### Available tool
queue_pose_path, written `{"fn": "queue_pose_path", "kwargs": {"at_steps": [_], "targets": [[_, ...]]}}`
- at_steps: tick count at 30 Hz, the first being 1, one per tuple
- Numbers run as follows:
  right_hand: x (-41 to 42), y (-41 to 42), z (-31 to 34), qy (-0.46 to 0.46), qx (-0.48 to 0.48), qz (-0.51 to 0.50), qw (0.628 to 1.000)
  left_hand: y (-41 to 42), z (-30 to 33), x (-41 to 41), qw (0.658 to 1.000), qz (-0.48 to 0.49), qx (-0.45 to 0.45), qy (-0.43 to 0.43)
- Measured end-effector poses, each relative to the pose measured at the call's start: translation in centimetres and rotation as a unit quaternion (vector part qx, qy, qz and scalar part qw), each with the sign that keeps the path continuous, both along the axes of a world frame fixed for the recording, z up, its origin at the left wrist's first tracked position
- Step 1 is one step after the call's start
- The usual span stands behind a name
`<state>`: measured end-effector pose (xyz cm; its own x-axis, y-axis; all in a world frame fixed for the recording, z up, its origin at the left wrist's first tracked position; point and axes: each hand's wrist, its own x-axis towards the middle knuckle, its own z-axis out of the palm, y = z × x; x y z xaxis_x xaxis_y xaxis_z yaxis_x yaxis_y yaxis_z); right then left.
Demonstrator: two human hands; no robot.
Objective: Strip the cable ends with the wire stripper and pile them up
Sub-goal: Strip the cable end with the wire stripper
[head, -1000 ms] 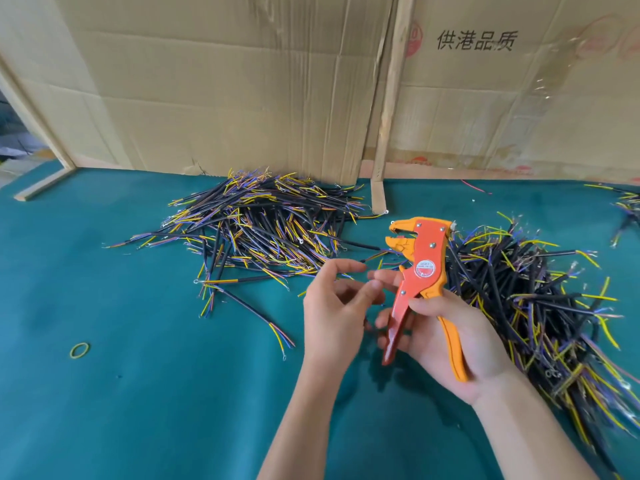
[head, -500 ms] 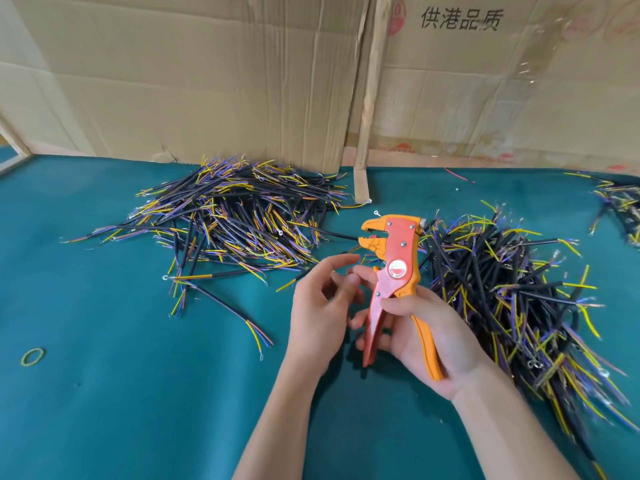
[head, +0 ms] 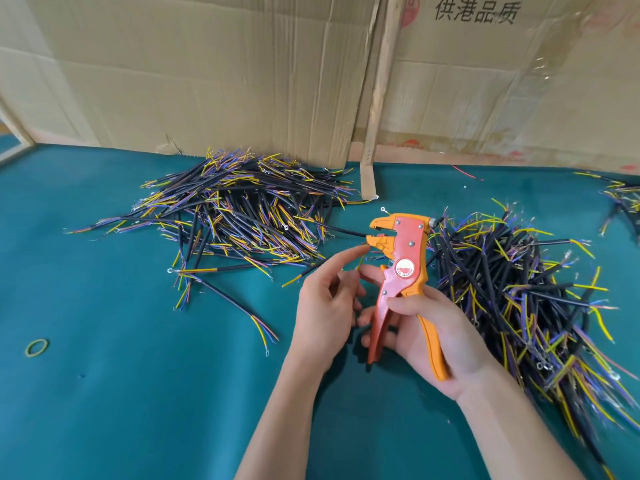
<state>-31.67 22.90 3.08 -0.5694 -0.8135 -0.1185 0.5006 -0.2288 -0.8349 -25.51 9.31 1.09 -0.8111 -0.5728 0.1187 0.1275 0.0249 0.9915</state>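
My right hand grips the handles of the orange wire stripper, jaws up and pointing left. My left hand is just left of it, its index finger stretched out to the lower jaw and the other fingers loosely curled. A short yellow-green wire bit shows beside that finger; I cannot tell whether it is held. A big pile of black cables with yellow, blue and purple ends lies behind my left hand. A second pile lies right of the stripper.
The green table is backed by cardboard sheets and a wooden strip. One stray cable lies in front of the left pile, a rubber band at far left. More cables lie at the right edge.
My left index finger has straightened from a pinching pose and reached up to the stripper's jaws. My right hand keeps its grip on the stripper. The view has shifted a little.
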Motion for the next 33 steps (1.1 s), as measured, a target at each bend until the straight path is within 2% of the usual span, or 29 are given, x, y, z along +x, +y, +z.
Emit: {"fn": "queue_pose_path", "kwargs": {"at_steps": [6,14,20,33], "targets": [[0.15,-0.04,0.13,0.005,0.005,-0.004,1.0,0.02,-0.19,-0.01,0.999,0.032,-0.032,-0.03],[0.07,0.1,0.19,0.014,0.003,-0.006,1.0,-0.3,0.08,0.3,0.999,0.026,0.001,-0.034],[-0.11,0.31,0.26,0.013,-0.007,-0.019,1.0,-0.38,0.16,0.2,0.995,0.055,-0.056,-0.055],[-0.31,0.55,0.52,0.009,-0.013,-0.036,0.999,-0.11,0.36,0.36,0.995,0.062,-0.059,-0.049]]}}
